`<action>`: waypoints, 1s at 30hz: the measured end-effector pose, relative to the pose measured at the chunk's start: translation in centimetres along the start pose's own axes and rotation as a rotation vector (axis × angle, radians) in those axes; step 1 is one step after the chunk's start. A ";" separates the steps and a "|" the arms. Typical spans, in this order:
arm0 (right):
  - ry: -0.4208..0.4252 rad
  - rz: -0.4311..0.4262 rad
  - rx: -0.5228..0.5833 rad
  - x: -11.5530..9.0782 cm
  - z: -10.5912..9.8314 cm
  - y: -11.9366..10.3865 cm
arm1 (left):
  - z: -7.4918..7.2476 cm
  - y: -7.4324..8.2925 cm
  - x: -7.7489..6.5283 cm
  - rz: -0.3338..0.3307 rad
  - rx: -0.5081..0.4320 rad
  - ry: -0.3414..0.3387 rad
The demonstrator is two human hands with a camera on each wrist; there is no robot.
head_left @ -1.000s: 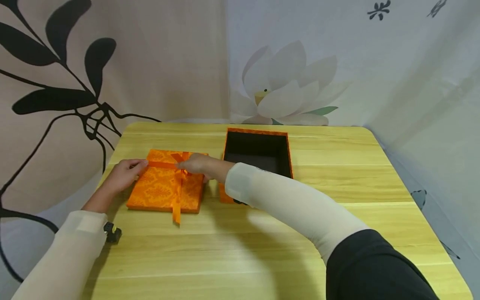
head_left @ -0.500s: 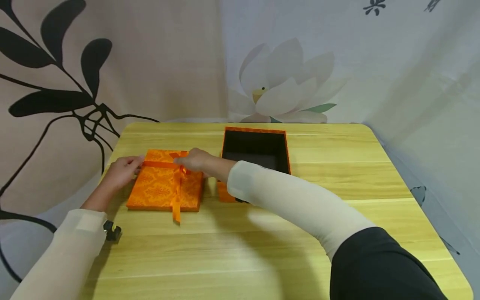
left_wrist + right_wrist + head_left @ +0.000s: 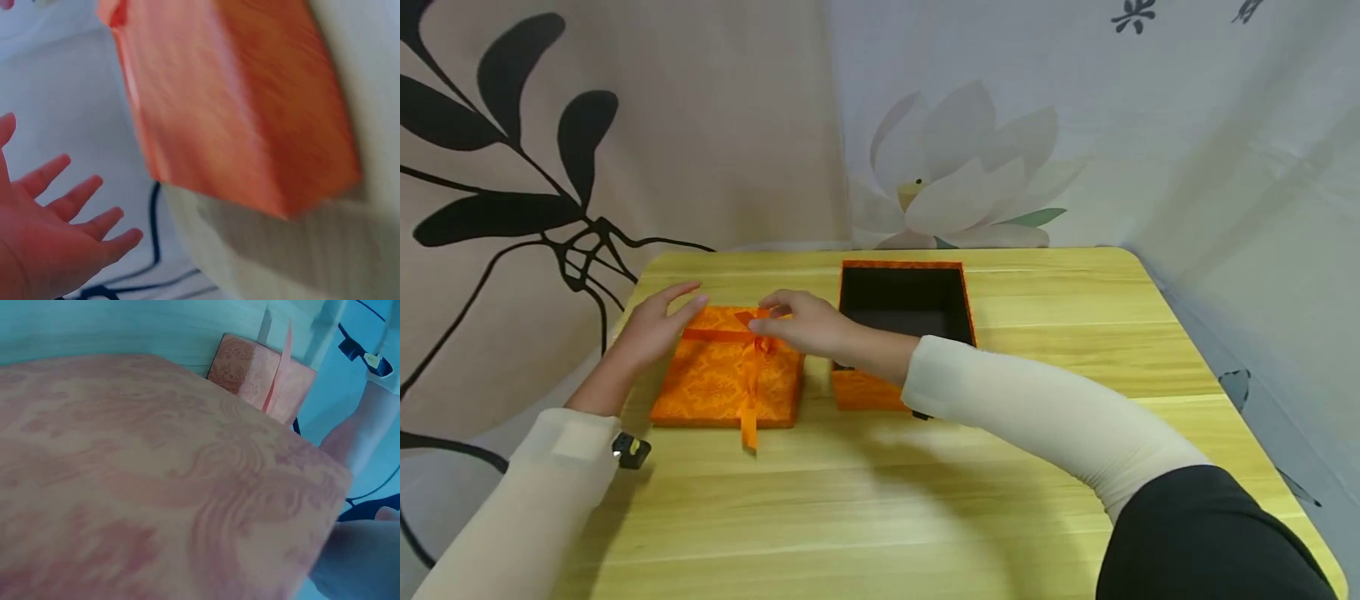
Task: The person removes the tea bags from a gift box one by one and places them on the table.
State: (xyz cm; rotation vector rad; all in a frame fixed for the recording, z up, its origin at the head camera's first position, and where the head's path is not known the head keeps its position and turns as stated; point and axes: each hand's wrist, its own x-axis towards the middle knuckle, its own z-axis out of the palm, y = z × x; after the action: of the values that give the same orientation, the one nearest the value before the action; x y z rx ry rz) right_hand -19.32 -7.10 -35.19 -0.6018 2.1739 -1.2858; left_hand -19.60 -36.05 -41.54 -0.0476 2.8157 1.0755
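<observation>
An orange patterned box lid (image 3: 711, 383) lies flat at the table's left, with an orange ribbon (image 3: 749, 392) tied in a bow on top. Beside its far left corner, my left hand (image 3: 651, 329) is held with fingers spread and nothing in them; the left wrist view shows this hand (image 3: 62, 237) apart from the lid (image 3: 206, 106). My right hand (image 3: 808, 325) hovers by the bow, fingers loosely bent with a gap between thumb and fingers. To the lid's right stands the matching box (image 3: 868, 390), black inside, partly behind my right forearm.
The box wall (image 3: 156, 475) fills much of the right wrist view, hiding part of the right hand. Under everything is a light wood table (image 3: 820, 517). Behind it hangs a curtain (image 3: 737, 125) with leaf and flower prints.
My left hand has let go of the lid's left edge and its fingers have spread. My right hand has loosened from the bow and lifted slightly. Lid and box stay put.
</observation>
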 end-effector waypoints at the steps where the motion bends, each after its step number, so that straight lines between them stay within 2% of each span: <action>1: 0.008 -0.019 -0.005 -0.4 -0.4 0.1 | 0.2 0.6 0.0 0.012 -0.010 0.005; 6: 0.050 -0.079 0.055 -2.2 -2.7 0.9 | 1.3 3.2 0.1 0.090 -0.056 0.009; 11: 0.095 -0.095 0.158 -3.6 -5.0 2.3 | 2.8 5.4 0.4 0.166 -0.143 -0.049; 14: 0.120 -0.086 0.188 -4.4 -6.0 3.2 | 4.2 6.6 0.6 0.176 -0.198 -0.106; 20: 0.147 -0.033 0.217 -5.1 -7.4 4.9 | 7.2 9.1 1.1 0.177 -0.246 -0.198; 24: 0.152 -0.003 0.246 -5.2 -7.8 5.7 | 9.0 10.4 1.4 0.199 -0.271 -0.224; 30: 0.176 0.021 0.209 -5.4 -8.1 6.9 | 11.1 11.4 1.7 0.212 -0.339 -0.247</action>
State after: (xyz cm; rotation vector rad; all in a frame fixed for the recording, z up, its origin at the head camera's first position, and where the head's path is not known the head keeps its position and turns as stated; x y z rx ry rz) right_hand -21.18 4.56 -36.86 -0.3939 2.1395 -1.5814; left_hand -20.98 -20.08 -42.41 0.3344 2.4348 1.4808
